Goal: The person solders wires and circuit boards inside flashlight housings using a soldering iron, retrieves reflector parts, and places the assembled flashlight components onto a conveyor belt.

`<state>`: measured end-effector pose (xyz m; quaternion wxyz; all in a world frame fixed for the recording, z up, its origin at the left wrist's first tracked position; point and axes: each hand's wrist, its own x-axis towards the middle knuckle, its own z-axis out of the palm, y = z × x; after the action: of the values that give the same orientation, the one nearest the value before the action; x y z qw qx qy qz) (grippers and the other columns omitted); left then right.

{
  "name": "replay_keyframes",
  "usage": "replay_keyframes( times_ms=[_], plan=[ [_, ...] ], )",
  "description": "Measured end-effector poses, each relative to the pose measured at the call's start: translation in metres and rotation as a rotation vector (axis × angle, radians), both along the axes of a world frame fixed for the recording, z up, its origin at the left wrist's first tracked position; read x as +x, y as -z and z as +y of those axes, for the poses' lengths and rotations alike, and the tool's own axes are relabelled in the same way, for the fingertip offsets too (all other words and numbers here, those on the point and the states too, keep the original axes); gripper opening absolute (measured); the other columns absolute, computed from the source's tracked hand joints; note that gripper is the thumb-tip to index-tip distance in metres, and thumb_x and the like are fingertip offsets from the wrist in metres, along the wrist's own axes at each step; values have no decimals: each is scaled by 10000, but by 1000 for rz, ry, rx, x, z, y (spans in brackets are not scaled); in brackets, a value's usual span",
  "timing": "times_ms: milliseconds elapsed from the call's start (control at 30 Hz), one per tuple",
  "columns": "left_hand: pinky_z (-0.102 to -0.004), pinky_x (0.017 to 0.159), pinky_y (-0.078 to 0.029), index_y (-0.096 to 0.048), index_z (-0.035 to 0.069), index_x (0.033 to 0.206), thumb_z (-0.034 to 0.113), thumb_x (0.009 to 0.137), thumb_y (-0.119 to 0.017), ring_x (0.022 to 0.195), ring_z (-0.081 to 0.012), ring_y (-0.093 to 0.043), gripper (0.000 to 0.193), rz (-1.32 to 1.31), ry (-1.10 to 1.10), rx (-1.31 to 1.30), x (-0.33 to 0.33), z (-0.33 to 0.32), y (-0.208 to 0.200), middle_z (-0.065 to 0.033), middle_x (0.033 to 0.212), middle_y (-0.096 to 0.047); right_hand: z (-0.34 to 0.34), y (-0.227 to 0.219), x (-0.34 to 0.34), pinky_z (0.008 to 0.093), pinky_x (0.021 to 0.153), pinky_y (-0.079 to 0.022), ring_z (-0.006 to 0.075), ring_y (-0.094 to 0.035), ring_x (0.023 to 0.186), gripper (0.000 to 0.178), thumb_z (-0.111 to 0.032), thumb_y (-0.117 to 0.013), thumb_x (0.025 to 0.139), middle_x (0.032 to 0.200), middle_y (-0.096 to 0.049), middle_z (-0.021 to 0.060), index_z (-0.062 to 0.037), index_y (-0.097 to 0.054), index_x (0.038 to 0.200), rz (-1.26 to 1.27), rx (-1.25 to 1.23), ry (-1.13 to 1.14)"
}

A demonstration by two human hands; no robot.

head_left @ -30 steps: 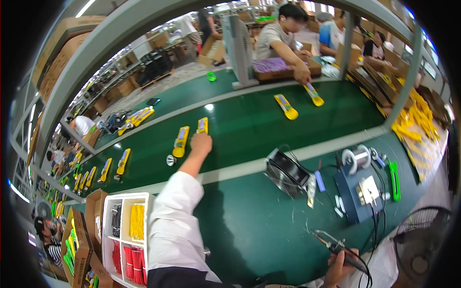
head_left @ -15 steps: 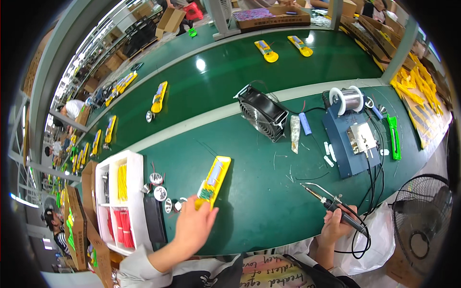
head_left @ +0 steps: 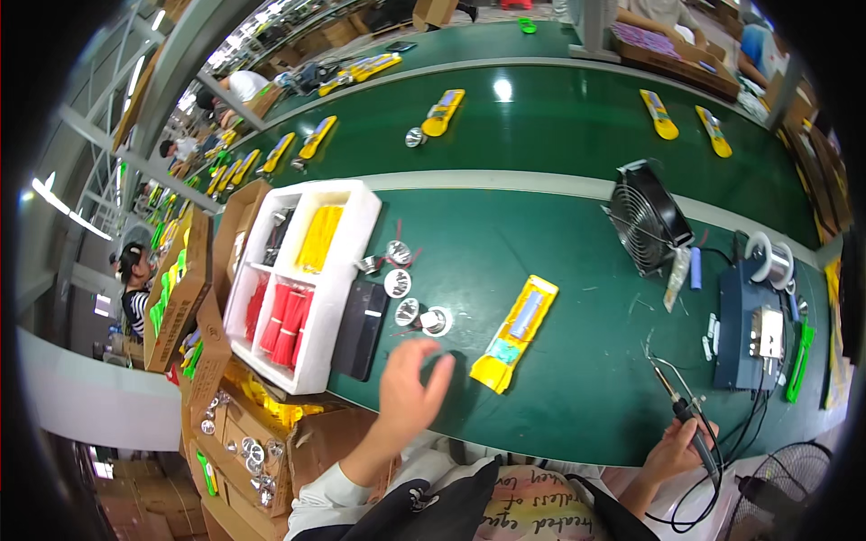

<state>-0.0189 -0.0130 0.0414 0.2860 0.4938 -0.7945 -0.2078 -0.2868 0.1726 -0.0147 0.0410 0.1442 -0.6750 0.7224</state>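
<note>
My left hand (head_left: 411, 389) hovers over the near part of the green bench, thumb and fingers apart and nothing between them. Just beyond its fingertips lies a small round silver reflector cup (head_left: 437, 322), with a white piece on it. To the right of the hand, a yellow plastic flashlight shell (head_left: 492, 371) lies on the bench. A blue cylindrical battery (head_left: 526, 316) and a small green circuit board (head_left: 503, 351) sit inside it. My right hand (head_left: 678, 448) is closed round the handle of a soldering iron (head_left: 687, 417), its tip pointing up and away.
A white foam box (head_left: 359, 216) of yellow, red and black wires stands at left beside a black box (head_left: 363, 338). A small black fan (head_left: 648, 221) and a blue soldering unit with a solder spool (head_left: 769, 261) are at right. Beyond runs a green conveyor (head_left: 550, 126) carrying yellow shells.
My left hand has let go of the yellow shell, which now lies on the bench, and moved toward the reflectors. The view has swung left. My right hand still holds the soldering iron.
</note>
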Motion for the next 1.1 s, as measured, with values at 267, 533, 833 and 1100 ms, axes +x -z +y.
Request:
replay_keyframes(
  times_ms=[267, 533, 833, 1100],
  plan=[
    [-283, 558, -417, -553, 40, 913, 61, 721, -602, 644, -193, -506, 199, 44, -82, 10, 31, -36, 6, -87, 763, -524, -22, -13, 26, 142, 387, -300, 45, -389, 412, 68, -74, -468, 794, 562, -473, 44, -18, -435, 814, -85, -81, 30],
    [-276, 664, -439, -556, 40, 999, -9, 646, -584, 757, -207, -533, 358, 154, 285, 114, -25, -50, -76, -103, 914, -517, -17, -15, 19, 183, 421, -376, 87, -454, 450, 94, -53, -519, 802, 626, -512, 66, -19, -443, 845, -74, -80, 45],
    [-374, 890, -347, -447, 17, 1107, 392, 723, -578, 1071, -325, -380, 554, -141, 1250, -242, -345, -47, -84, -199, 1159, -397, 57, -6, 17, 178, 390, -343, 83, -430, 446, 131, -63, -531, 777, 625, -479, 49, -32, -425, 846, -87, -283, 366],
    [-363, 718, -430, -575, 40, 921, 358, 656, -616, 780, -275, -577, 416, -472, 1135, -124, -441, -28, -68, -164, 850, -602, 82, 3, 29, 186, 380, -357, 92, -438, 444, 148, -37, -518, 771, 623, -456, 51, -34, -400, 860, -72, -208, 393]
  ],
)
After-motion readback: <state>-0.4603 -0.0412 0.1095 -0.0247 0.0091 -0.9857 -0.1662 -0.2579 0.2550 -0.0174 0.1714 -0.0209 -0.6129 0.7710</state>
